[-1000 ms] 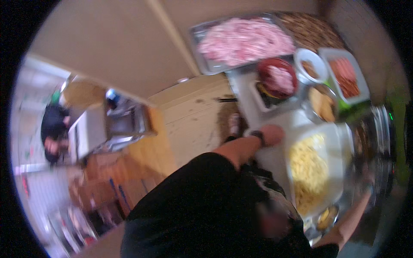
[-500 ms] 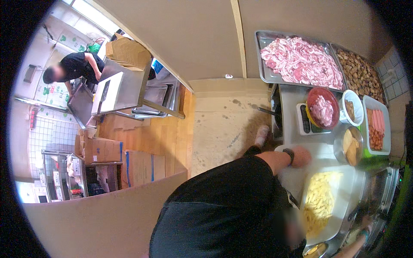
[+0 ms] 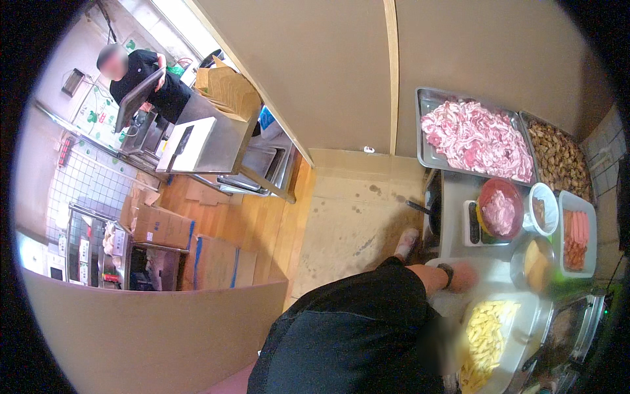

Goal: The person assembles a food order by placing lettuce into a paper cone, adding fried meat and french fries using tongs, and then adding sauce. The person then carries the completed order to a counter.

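Note:
My left hand (image 3: 464, 276), smeared by motion, is over a whitish surface on the table, with a dark watch on its wrist; its fingers cannot be made out. Nearest to it are a white tub (image 3: 522, 328) of pale yellow strips and a steel bowl (image 3: 514, 262) with flat yellow pieces. My right hand (image 3: 546, 379) is hardly visible at the lower edge, beside a dark metal appliance (image 3: 577, 328). Beyond my left hand, a red bowl (image 3: 482, 197) of raw sliced meat rests on a kitchen scale (image 3: 471, 223).
A steel tray (image 3: 426, 154) of raw sliced meat lies at the far side, beside a tray of browned pieces (image 3: 558, 157). Nearer stand a white bowl (image 3: 554, 213) and a container of pink sausages (image 3: 576, 230). At upper left, another person (image 3: 154, 82) handles a dark tray (image 3: 134, 102).
The view has shifted, so the table's things sit lower. My right forearm has mostly dropped out of the picture. The other person has straightened up and raised the dark tray.

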Demonstrator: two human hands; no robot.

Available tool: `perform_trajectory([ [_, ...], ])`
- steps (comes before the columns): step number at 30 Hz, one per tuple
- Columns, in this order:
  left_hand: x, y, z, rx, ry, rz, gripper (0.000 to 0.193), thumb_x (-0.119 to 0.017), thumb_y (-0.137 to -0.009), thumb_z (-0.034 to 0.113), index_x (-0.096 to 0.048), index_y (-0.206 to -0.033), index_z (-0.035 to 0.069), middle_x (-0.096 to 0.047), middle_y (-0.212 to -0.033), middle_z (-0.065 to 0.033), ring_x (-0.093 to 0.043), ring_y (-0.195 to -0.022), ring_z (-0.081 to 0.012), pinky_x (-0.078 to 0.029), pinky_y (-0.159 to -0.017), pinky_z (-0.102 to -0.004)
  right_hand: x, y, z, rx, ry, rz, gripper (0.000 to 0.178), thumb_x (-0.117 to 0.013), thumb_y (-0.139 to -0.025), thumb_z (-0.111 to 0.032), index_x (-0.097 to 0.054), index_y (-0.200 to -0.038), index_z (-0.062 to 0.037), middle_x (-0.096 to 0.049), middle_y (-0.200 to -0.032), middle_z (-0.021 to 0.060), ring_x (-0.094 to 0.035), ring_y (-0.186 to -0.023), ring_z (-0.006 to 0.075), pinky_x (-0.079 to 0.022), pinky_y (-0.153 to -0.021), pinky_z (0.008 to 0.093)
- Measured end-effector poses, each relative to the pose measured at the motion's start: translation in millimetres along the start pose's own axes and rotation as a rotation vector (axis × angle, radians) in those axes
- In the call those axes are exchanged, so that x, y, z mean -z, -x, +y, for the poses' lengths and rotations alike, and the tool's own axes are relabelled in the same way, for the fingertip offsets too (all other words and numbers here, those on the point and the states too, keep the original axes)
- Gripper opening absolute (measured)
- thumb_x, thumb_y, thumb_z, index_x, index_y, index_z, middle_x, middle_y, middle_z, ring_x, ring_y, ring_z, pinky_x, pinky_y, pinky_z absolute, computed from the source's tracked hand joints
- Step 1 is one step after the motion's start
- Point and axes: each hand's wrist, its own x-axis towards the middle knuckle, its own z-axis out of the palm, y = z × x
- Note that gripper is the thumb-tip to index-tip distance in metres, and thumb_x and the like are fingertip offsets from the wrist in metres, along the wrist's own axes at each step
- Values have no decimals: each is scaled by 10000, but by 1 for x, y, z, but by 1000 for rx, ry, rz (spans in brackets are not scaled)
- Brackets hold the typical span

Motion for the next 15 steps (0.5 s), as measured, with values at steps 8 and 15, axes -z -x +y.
perform_trajectory([
  [8,0,4,6,-28,34,13,179,-470,-720,126,-613,-752,23,-608,-798,-180,-586,-752,-334,-469,-665,-426,56,-79,-13,78,162,64,470,-535,-717,-426,-563,-1022,-70,-591,-980,152,-567,-908,290,-450,-767,372],
  [15,31,9,7,-42,67,-70,180,-457,-728,131,-606,-696,35,-606,-782,-166,-580,-739,-326,-470,-646,-432,190,-112,27,-7,481,101,441,-550,-707,-406,-579,-995,-74,-600,-954,152,-573,-888,291,-455,-755,372],
])
